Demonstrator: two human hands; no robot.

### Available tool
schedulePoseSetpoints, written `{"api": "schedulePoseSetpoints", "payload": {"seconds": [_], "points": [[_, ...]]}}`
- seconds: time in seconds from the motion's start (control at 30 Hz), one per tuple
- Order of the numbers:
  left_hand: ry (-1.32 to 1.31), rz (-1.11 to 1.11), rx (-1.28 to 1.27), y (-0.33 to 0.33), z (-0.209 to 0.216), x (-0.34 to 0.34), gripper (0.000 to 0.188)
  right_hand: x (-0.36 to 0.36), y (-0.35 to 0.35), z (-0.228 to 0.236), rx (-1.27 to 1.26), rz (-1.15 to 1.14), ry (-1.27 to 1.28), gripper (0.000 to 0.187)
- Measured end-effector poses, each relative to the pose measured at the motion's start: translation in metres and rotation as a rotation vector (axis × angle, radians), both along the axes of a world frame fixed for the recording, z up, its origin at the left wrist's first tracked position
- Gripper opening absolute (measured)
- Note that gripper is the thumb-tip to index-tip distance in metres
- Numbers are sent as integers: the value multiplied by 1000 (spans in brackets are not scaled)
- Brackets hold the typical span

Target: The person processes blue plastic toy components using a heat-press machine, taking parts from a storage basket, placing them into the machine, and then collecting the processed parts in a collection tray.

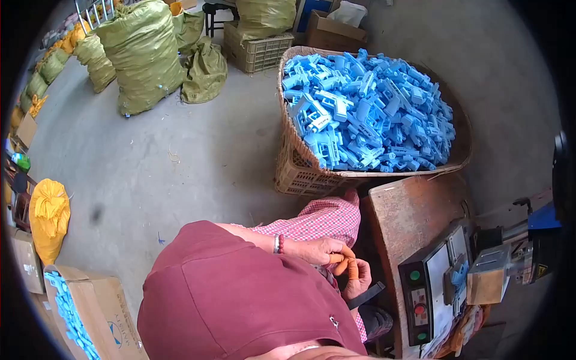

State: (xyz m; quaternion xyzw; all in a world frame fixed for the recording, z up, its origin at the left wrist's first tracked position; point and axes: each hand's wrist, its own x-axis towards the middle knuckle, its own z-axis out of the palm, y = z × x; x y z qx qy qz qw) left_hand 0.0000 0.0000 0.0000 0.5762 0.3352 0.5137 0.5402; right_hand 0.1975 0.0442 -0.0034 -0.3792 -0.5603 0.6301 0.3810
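Observation:
Above my lap, my left hand, with a red beaded bracelet at the wrist, meets my right hand, which has a dark strap below it. Orange finger covers sit on several fingers. The fingers of both hands are bent and pressed together at the tips; anything between them is too small or hidden to tell. Nearest to my hands, on the right, is a wooden bench bearing a machine with green and red buttons. A blue plastic piece lies on the machine's fixture.
Beyond the bench, a large woven basket is heaped with blue toy-gun parts. Green sacks stand at the far left. A yellow sack and a carton of blue pieces are at the left. A clear-covered head overhangs the machine.

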Motion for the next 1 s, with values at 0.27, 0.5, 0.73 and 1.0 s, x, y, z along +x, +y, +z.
{"api": "schedulePoseSetpoints", "payload": {"seconds": [0.27, 0.5, 0.73, 1.0], "points": [[-134, 18, -184, 3, 43, -5, 15, -13, -1, 36, 226, 50, -30, 14], [95, 119, 60, 24, 73, -8, 13, -15, 23, 76, 174, -18, 23, 35], [346, 269, 207, 16, 71, -4, 12, -19, 5, 69, 543, 31, -205, 26], [549, 219, 300, 8, 69, -13, 9, -14, -5, 56, 382, -20, -136, 11]]}}
